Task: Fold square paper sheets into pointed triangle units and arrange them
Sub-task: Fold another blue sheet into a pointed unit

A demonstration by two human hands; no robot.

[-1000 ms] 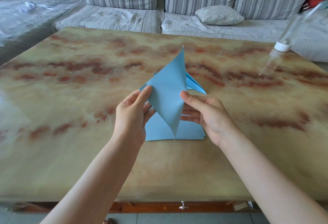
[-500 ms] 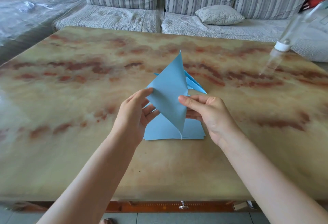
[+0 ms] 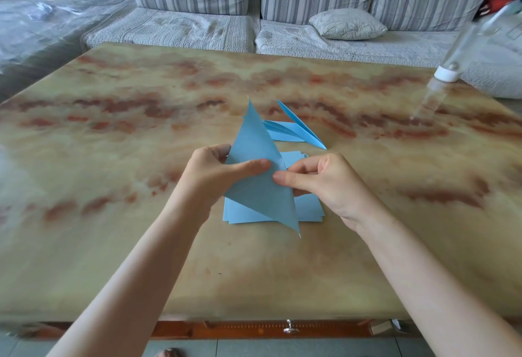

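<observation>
A blue paper sheet point(image 3: 258, 184), folded into a long pointed shape, is held upright above the table with one tip up and one down. My left hand point(image 3: 214, 176) grips its left side, thumb laid across the front. My right hand point(image 3: 324, 178) pinches its right edge between thumb and forefinger. Under the hands lies a stack of flat blue square sheets point(image 3: 308, 209), partly hidden. Behind it rest folded pointed blue units point(image 3: 293, 130) on the table.
The marble-patterned table point(image 3: 113, 215) has a wooden front edge with a metal knob point(image 3: 288, 328). A clear bottle with a white cap point(image 3: 449, 71) stands at the far right. A striped sofa with a cushion point(image 3: 346, 23) runs along the far side.
The held sheet has dropped lower and tilted, its bottom tip swinging right. My left thumb has slid across its front, and my right fingers have closed onto its right edge.
</observation>
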